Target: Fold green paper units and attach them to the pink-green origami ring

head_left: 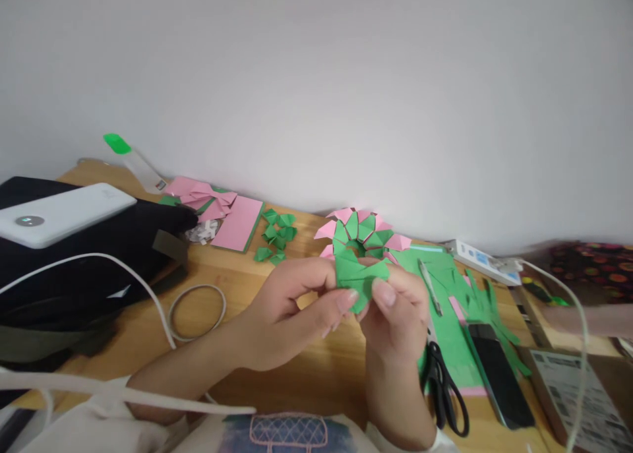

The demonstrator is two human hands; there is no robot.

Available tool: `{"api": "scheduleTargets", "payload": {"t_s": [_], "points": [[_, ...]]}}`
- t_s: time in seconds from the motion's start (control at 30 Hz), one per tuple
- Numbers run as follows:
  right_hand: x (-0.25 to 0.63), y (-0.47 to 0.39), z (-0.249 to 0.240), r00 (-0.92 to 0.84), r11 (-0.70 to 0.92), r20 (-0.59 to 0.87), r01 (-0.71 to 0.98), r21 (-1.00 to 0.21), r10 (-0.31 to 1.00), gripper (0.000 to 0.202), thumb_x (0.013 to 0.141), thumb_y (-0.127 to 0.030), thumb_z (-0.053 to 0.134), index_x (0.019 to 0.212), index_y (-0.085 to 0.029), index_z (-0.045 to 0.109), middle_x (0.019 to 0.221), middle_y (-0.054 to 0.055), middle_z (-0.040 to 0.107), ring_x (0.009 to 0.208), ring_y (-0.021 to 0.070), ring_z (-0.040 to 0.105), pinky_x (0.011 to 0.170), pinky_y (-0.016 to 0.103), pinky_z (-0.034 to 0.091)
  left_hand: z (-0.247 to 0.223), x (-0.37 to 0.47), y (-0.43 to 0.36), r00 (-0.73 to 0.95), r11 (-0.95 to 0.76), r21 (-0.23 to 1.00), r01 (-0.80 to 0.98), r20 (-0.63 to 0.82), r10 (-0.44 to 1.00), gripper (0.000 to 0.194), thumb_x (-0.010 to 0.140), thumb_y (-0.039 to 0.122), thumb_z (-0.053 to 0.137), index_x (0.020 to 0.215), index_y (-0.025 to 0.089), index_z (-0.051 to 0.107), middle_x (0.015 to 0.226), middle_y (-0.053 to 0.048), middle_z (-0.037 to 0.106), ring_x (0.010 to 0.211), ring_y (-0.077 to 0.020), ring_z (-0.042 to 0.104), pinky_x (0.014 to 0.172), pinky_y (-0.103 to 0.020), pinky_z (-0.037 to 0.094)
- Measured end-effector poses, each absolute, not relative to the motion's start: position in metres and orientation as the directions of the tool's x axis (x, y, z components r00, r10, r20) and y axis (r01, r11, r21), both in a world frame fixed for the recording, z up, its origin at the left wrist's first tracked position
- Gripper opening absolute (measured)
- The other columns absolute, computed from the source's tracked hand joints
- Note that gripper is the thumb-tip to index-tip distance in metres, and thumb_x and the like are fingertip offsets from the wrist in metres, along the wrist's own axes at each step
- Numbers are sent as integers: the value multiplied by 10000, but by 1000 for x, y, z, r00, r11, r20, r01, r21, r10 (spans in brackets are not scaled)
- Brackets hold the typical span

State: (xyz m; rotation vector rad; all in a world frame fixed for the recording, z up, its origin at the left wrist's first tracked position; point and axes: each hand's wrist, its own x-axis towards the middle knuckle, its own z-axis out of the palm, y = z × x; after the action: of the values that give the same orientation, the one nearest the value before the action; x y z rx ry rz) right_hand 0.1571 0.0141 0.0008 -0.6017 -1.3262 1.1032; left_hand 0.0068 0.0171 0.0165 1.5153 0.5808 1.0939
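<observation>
Between my two hands is a folded piece of green paper (363,283), raised above the wooden table. My left hand (297,308) pinches its left side, thumb on the near face. On the right side, my right hand (398,308) grips it with the thumb pressed flat against the fold. Just beyond stands a ring of folded pink and green paper (366,229), partly covered by my hands and the green piece. Several small green folded pieces (277,232) lie to the left of the ring.
At the left, a white power bank (64,212) rests on a black bag (143,242). Pink paper sheets (238,223) lie at the back. On the right are green sheets (455,354), black-handled scissors (440,380), a phone (499,374), a power strip (484,262) and white cables.
</observation>
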Motion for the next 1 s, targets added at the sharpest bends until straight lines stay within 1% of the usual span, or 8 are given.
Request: {"api": "scheduleTargets", "payload": {"t_s": [0.13, 0.27, 0.33, 0.43, 0.53, 0.67, 0.83, 1.0], "points": [[159, 12, 1, -65, 475, 495, -193, -858, 867, 354, 931, -253, 557, 579, -222, 584, 510, -36, 516, 458, 103, 445, 469, 276, 333, 17, 8, 17, 470, -263, 942, -211, 333, 817, 224, 910, 176, 519, 690, 174, 564, 597, 42, 529, 506, -71, 473, 498, -189, 409], [158, 12, 3, -88, 495, 508, -133, -859, 857, 376, 941, -295, 544, 573, -230, 587, 517, -25, 537, 456, 116, 466, 458, 288, 349, 17, 7, 18, 467, -270, 940, -208, 338, 818, 200, 897, 183, 507, 710, 179, 576, 651, 17, 568, 508, -78, 466, 477, -195, 401], [157, 13, 3, -122, 488, 508, -162, -858, 853, 395, 951, -325, 518, 573, -226, 575, 524, -17, 525, 463, 122, 462, 455, 296, 337, 18, 6, 18, 473, -256, 949, -183, 313, 823, 221, 886, 185, 510, 665, 184, 532, 623, 23, 551, 498, -78, 449, 453, -194, 370], [157, 14, 4, -125, 505, 528, -173, -845, 840, 400, 962, -276, 493, 568, -216, 533, 510, -25, 457, 456, 110, 410, 449, 293, 294, 21, 4, 19, 496, -266, 949, -168, 315, 809, 271, 856, 170, 520, 599, 189, 437, 547, 43, 486, 476, -76, 412, 437, -204, 322], [159, 15, 5, -120, 561, 564, -64, -826, 817, 386, 958, -202, 491, 574, -218, 529, 493, -36, 439, 444, 100, 385, 441, 286, 280, 22, 4, 20, 490, -250, 955, -159, 296, 820, 303, 841, 170, 522, 568, 195, 393, 507, 43, 460, 475, -86, 412, 450, -219, 324], [162, 18, 6, -94, 628, 621, 78, -774, 778, 367, 949, -204, 508, 584, -220, 541, 492, -35, 443, 443, 103, 384, 436, 284, 283, 20, 6, 19, 425, -246, 963, -106, 267, 865, 303, 886, 217, 501, 587, 188, 463, 555, 19, 528, 536, -106, 483, 513, -228, 396], [164, 20, 6, -149, 562, 549, 66, -824, 822, 384, 955, -317, 508, 588, -209, 483, 527, -31, 411, 496, 107, 376, 488, 281, 307, 18, 7, 19, 416, -317, 948, -35, 302, 858, 314, 920, 222, 478, 609, 180, 489, 565, 29, 521, 539, -96, 475, 518, -220, 382], [166, 18, 7, -152, 525, 504, 166, -835, 850, 380, 931, -244, 545, 574, -206, 420, 535, -37, 351, 518, 104, 351, 492, 269, 293, 19, 8, 19, 473, -337, 941, 7, 294, 831, 319, 897, 210, 471, 580, 190, 444, 541, 36, 516, 513, -94, 449, 507, -231, 364]]}}
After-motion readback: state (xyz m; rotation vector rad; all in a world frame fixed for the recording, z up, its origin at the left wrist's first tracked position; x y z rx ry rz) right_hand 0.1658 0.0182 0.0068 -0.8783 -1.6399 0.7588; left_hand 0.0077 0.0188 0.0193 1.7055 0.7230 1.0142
